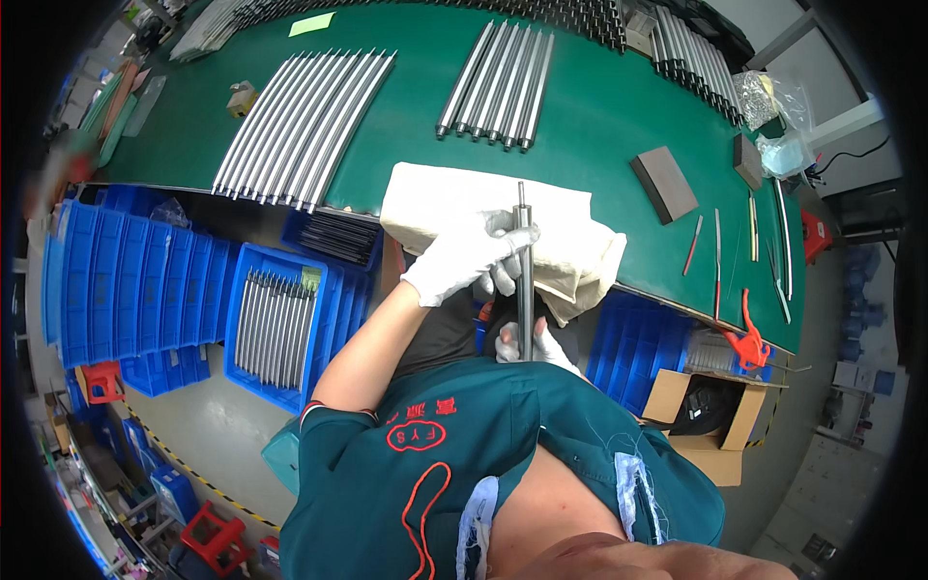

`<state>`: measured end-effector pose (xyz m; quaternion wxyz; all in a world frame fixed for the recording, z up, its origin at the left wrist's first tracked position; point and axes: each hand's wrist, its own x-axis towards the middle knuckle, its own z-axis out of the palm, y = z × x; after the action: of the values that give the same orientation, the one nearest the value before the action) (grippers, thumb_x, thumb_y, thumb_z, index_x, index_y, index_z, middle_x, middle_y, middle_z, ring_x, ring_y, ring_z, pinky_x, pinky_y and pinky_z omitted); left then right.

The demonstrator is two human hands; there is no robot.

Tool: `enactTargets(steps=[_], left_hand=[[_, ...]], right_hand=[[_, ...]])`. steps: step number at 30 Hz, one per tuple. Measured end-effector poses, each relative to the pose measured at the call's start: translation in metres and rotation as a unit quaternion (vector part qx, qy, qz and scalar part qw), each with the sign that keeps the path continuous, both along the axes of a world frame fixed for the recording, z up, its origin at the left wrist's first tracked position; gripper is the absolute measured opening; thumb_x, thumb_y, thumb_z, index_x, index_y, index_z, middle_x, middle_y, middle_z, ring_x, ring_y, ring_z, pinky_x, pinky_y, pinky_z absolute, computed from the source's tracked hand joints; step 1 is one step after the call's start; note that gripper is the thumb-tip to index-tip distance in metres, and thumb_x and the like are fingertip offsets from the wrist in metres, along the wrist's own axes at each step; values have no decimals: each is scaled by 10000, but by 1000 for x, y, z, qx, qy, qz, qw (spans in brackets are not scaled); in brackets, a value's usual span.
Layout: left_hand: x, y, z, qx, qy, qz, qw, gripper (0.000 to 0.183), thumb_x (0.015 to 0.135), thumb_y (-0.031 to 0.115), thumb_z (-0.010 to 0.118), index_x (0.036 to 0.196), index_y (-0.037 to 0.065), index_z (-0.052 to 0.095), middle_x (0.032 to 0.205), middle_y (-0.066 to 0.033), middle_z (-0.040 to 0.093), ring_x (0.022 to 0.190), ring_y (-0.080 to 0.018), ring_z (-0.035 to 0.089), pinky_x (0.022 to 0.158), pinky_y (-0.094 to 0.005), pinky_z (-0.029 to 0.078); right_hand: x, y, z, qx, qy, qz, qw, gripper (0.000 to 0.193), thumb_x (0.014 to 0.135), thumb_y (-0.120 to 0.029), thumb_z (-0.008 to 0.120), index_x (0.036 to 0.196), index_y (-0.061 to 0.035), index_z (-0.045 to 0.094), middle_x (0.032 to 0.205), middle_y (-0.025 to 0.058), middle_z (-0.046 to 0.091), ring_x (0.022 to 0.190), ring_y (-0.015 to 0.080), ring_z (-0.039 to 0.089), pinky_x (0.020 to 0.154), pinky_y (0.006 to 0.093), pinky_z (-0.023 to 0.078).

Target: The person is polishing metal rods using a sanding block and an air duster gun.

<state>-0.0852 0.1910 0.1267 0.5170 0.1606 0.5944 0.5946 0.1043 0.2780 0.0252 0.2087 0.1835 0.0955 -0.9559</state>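
Observation:
A dark metal shaft (525,290) with a thin pin at its far end stands lengthwise in front of my chest. My left hand (474,253), in a white glove, grips its upper half with fingers and thumb wrapped round it. Lower down, my right hand (535,344) is closed about the shaft's near end; its glove leaves some fingertips bare, and the end itself is hidden. A cream cloth (580,232) lies beneath the shaft's far part and drapes over the table edge. Beyond it, several similar shafts (498,82) lie side by side on the green table (406,126).
At the left is a longer row of shafts (304,126). Blue crates (145,275) stand below, one crate (235,338) holding shafts. On the right lie a dark block (664,184), slim files (717,261), and an orange-handled tool (746,333) above an open carton (744,425).

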Motion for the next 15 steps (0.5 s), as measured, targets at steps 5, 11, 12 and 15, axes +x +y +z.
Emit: enactTargets(steps=[5,11,12,15], left_hand=[[0,0,0,12,-26,2,1000,355,821,317,597,1036,37,554,598,-11,520,431,-81,533,345,-155,371],[2,0,2,-2,-7,8,1000,356,822,309,596,1049,37,557,592,-5,518,429,-79,530,347,-157,370],[2,0,2,-2,-8,8,1000,356,822,309,596,1049,37,557,592,-5,518,429,-79,530,347,-157,370],[2,-1,2,-7,7,10,1000,363,822,308,597,1061,37,558,589,-7,519,430,-79,533,348,-157,372]], right_hand=[[2,2,-18,13,28,-31,999,500,817,-569,451,841,-72,504,708,33,457,622,128,436,575,262,388],[-1,7,-20,40,38,50,997,472,782,-556,523,881,-96,488,763,21,439,673,127,428,600,250,378],[-2,3,-7,26,28,19,999,482,792,-568,495,863,-91,494,724,29,445,655,131,433,590,253,379],[-3,-1,-3,22,14,-21,999,508,802,-589,453,834,-85,503,662,39,448,618,137,434,571,257,378]])
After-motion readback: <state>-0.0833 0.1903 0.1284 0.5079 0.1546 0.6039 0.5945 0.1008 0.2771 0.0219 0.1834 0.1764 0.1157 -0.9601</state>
